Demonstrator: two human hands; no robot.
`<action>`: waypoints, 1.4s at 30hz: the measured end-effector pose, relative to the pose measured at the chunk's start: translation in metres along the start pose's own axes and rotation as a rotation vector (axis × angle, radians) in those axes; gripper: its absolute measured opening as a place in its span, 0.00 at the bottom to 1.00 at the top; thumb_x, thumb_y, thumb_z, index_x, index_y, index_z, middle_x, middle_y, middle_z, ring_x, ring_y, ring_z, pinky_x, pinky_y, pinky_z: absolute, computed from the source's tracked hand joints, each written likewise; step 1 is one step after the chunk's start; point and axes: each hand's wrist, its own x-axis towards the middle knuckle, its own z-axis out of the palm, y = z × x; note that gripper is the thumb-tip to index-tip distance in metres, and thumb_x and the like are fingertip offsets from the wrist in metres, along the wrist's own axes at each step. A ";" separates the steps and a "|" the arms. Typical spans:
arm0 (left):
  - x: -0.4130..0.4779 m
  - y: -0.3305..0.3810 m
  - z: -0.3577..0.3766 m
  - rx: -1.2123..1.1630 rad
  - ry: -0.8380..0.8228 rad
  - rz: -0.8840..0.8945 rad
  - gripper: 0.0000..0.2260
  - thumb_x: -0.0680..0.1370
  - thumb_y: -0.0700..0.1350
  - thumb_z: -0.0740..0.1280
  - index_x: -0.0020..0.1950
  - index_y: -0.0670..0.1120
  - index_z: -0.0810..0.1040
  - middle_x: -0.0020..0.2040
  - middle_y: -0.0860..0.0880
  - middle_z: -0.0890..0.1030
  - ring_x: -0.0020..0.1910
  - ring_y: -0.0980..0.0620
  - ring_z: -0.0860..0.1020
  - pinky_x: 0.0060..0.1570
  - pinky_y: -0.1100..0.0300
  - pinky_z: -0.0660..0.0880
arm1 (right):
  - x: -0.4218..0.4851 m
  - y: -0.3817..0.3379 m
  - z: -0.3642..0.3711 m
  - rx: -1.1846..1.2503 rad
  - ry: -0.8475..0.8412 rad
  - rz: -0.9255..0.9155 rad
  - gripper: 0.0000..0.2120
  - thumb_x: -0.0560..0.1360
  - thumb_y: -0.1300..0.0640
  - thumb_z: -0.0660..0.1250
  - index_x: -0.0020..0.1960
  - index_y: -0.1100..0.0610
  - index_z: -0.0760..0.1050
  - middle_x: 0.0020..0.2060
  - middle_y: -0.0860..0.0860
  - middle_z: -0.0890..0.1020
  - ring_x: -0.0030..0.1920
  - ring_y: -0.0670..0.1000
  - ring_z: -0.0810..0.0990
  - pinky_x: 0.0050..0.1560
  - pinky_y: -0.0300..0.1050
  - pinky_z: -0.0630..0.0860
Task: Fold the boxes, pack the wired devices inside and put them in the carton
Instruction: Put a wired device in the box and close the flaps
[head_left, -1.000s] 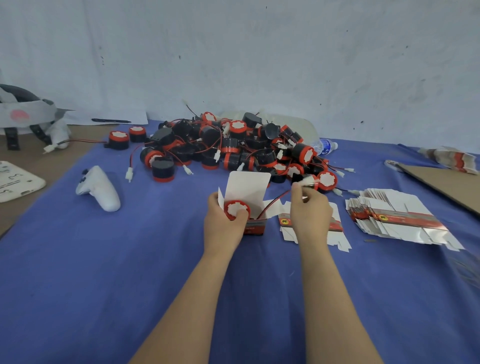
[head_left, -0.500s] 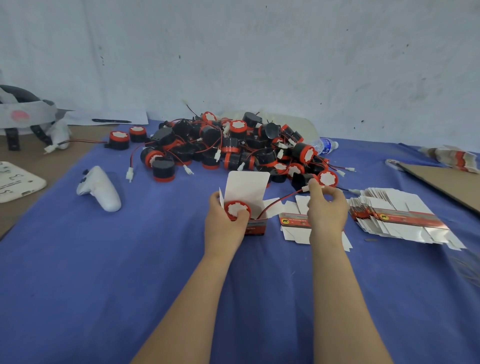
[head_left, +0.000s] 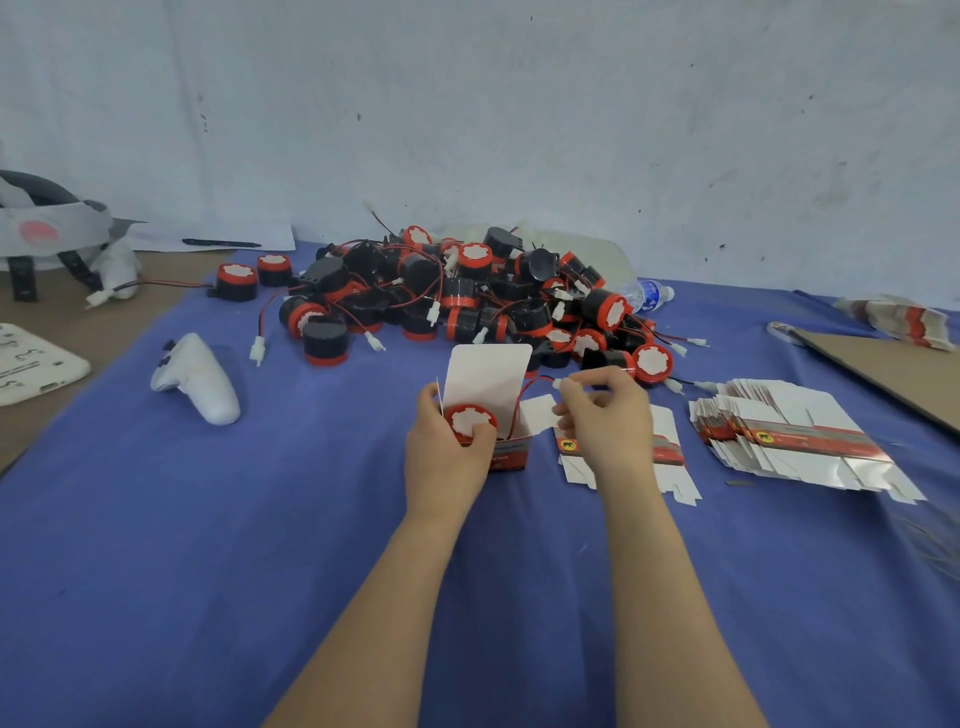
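While the left hand (head_left: 447, 457) curls round the small red-and-white cardboard box (head_left: 511, 453), its thumb presses the round black wired device with red rim and white face (head_left: 470, 423) into the box's open mouth, below the upright white flap. The right hand (head_left: 608, 423), just beside, pinches what looks like the white plug (head_left: 558, 384) of the thin red wire (head_left: 522, 402), its other fingers loosely curled. The box stands on the blue cloth (head_left: 208, 519), near the heap of like devices (head_left: 467, 296).

The light is soft and even with faint shadows, and the edges look bent and maybe a bit blurry.
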 end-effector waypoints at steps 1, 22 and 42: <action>0.000 0.000 0.000 -0.001 0.006 0.006 0.26 0.77 0.46 0.66 0.72 0.49 0.61 0.63 0.49 0.76 0.56 0.51 0.76 0.46 0.60 0.76 | -0.001 0.000 0.003 0.010 -0.054 -0.012 0.01 0.77 0.57 0.67 0.46 0.53 0.76 0.31 0.49 0.81 0.27 0.42 0.77 0.31 0.38 0.74; 0.000 -0.003 0.004 -0.026 -0.013 0.052 0.26 0.76 0.46 0.67 0.71 0.50 0.61 0.51 0.54 0.77 0.46 0.56 0.77 0.37 0.65 0.73 | -0.003 -0.016 0.045 -0.987 -0.291 -0.255 0.11 0.77 0.62 0.60 0.54 0.56 0.79 0.50 0.54 0.80 0.48 0.56 0.77 0.45 0.47 0.75; -0.006 0.002 0.001 0.093 0.068 0.166 0.16 0.75 0.48 0.70 0.52 0.52 0.63 0.43 0.59 0.67 0.51 0.50 0.70 0.43 0.56 0.72 | 0.008 0.005 0.044 -0.304 -0.149 0.116 0.21 0.76 0.58 0.65 0.66 0.59 0.63 0.54 0.57 0.77 0.46 0.54 0.73 0.41 0.46 0.69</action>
